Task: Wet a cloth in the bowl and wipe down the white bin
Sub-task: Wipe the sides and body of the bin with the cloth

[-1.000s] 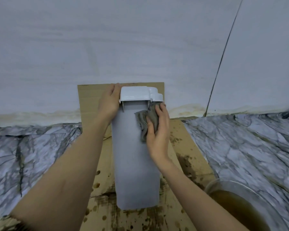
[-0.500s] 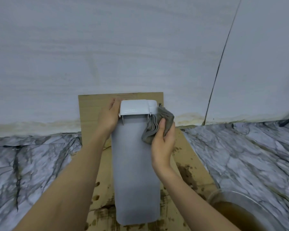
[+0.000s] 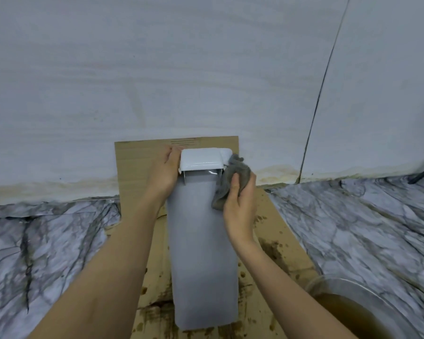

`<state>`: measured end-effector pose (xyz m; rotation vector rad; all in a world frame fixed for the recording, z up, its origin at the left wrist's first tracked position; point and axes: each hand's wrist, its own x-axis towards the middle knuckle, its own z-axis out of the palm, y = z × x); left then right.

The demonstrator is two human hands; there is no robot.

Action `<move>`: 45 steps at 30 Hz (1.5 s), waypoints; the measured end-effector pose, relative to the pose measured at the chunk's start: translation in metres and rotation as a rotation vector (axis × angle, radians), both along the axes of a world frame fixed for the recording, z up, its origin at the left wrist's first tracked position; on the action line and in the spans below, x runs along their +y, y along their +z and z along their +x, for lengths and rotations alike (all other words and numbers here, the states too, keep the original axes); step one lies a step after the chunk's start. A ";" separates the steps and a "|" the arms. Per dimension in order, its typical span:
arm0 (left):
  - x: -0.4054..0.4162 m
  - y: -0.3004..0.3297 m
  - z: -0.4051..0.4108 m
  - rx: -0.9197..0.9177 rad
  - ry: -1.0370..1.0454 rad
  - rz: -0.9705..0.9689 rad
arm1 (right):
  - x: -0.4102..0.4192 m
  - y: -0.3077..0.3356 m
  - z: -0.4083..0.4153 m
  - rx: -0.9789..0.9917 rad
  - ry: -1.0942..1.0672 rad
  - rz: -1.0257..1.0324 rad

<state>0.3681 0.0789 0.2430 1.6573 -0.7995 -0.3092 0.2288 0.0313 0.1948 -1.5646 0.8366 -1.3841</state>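
Head view, white bin [image 3: 201, 253]: tall, matte grey-white, glossy lid.
Left hand [image 3: 165, 173]: clasping lid's left edge.
Right hand [image 3: 240, 204]: closed around grey cloth [image 3: 230, 182].
Change: cloth shifted right, off the front onto bin's right side.

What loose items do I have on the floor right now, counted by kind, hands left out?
Bin: 1
Cloth: 1
Bowl: 1
Cardboard: 1
Total: 4
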 end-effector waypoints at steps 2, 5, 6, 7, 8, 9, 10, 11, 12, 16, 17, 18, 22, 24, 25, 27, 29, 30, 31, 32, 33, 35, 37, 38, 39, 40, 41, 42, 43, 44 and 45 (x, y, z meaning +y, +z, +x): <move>-0.001 0.001 -0.002 0.005 -0.004 0.006 | -0.018 0.004 -0.003 -0.050 0.021 0.213; -0.002 0.002 -0.002 -0.001 -0.002 -0.003 | -0.009 -0.002 -0.007 -0.078 0.019 0.139; -0.002 0.002 -0.003 -0.007 0.000 -0.006 | 0.004 -0.008 -0.006 -0.080 0.031 0.085; -0.003 0.001 -0.003 -0.021 0.002 -0.005 | 0.017 -0.015 -0.003 -0.071 0.058 0.036; -0.003 0.000 -0.003 -0.032 0.005 -0.004 | 0.028 -0.021 0.000 -0.047 0.077 -0.003; -0.002 -0.001 -0.002 -0.033 0.008 -0.005 | 0.035 -0.026 0.004 -0.018 0.083 -0.029; -0.001 -0.002 -0.001 -0.024 0.011 -0.005 | 0.038 -0.030 0.006 0.024 0.081 -0.071; 0.001 -0.003 0.001 -0.009 0.010 -0.005 | 0.039 -0.035 0.005 0.087 0.075 -0.153; 0.002 -0.003 0.003 0.010 0.007 -0.007 | 0.039 -0.042 0.002 0.176 0.085 -0.248; 0.002 -0.001 0.004 0.043 -0.016 -0.008 | 0.056 -0.089 -0.011 0.734 -0.061 -0.616; 0.000 0.000 0.003 0.031 -0.018 -0.005 | 0.060 -0.092 -0.009 0.775 -0.091 -0.630; 0.000 0.000 0.001 0.019 -0.016 0.000 | 0.061 -0.089 -0.004 0.763 -0.120 -0.621; 0.000 0.004 -0.001 0.011 -0.026 0.013 | 0.047 -0.033 0.034 0.665 -0.178 -0.522; -0.001 0.006 0.001 0.021 -0.035 0.023 | 0.048 -0.019 0.045 0.620 -0.192 -0.470; -0.001 0.006 0.003 0.012 -0.037 0.024 | 0.049 -0.019 0.046 0.612 -0.182 -0.486; 0.000 0.005 0.006 -0.010 -0.027 0.025 | 0.049 -0.025 0.044 0.624 -0.119 -0.541; 0.002 0.005 0.010 -0.006 -0.017 0.036 | 0.041 -0.033 0.038 0.648 -0.055 -0.615; 0.003 0.006 0.011 0.001 -0.018 0.039 | 0.038 -0.037 0.034 0.665 -0.031 -0.657; 0.003 0.007 0.012 0.004 -0.024 0.041 | 0.036 -0.041 0.029 0.688 -0.009 -0.705; 0.003 0.008 0.012 0.002 -0.032 0.043 | 0.036 -0.048 0.023 0.717 0.009 -0.756; 0.003 0.009 0.012 -0.001 -0.040 0.048 | 0.038 -0.057 0.017 0.746 0.016 -0.801; 0.002 0.010 0.010 -0.005 -0.046 0.053 | 0.042 -0.075 0.005 0.759 -0.020 -0.818; -0.001 0.010 0.007 -0.006 -0.050 0.047 | 0.041 -0.076 0.004 0.702 -0.073 -0.710; -0.002 0.010 0.005 -0.007 -0.053 0.043 | 0.039 -0.068 0.009 0.652 -0.086 -0.639; -0.004 0.010 0.004 -0.010 -0.054 0.040 | 0.036 -0.056 0.017 0.589 -0.096 -0.572; -0.005 0.010 0.002 -0.016 -0.053 0.038 | 0.034 -0.042 0.026 0.519 -0.112 -0.512; -0.007 0.010 0.002 -0.020 -0.052 0.031 | 0.034 -0.028 0.035 0.456 -0.129 -0.463; -0.007 0.010 0.001 -0.025 -0.053 0.018 | 0.034 -0.019 0.044 0.411 -0.145 -0.430; -0.007 0.010 0.002 -0.031 -0.051 0.005 | 0.036 -0.014 0.050 0.385 -0.154 -0.413; -0.007 0.009 0.003 -0.041 -0.046 -0.004 | 0.038 -0.012 0.053 0.376 -0.148 -0.415; -0.006 0.008 0.005 -0.055 -0.041 -0.007 | 0.038 -0.012 0.053 0.380 -0.126 -0.428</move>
